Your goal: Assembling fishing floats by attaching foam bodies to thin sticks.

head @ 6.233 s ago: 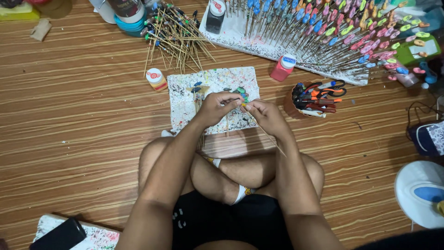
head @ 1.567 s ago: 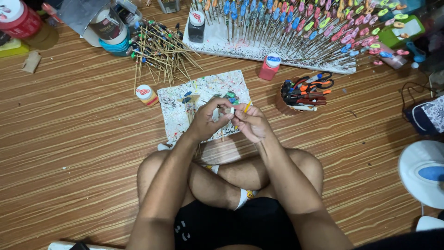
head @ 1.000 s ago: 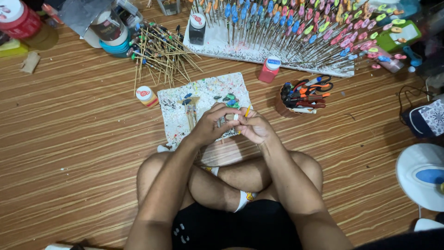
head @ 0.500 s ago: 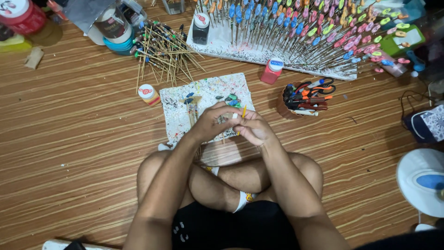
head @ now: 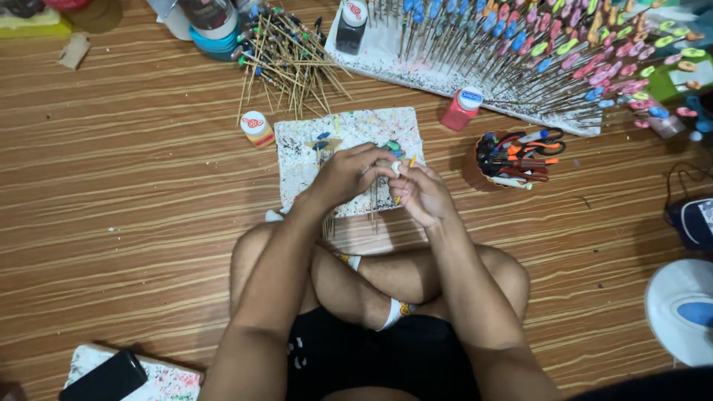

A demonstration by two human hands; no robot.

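We see a small white piece [head: 396, 168] pinched between the fingertips of both hands, just above the near edge of the paint-spattered white board [head: 301, 152]. The left hand [head: 347, 172] closes on it from the left; the right hand [head: 422, 194] closes on it too and also grips a thin yellow stick [head: 408, 165]. Behind the board lie loose wooden sticks [head: 286, 67], a small orange bottle [head: 256, 128] and a red bottle [head: 460, 110]. A cup of scissors and pens [head: 516, 152] stands to the right.
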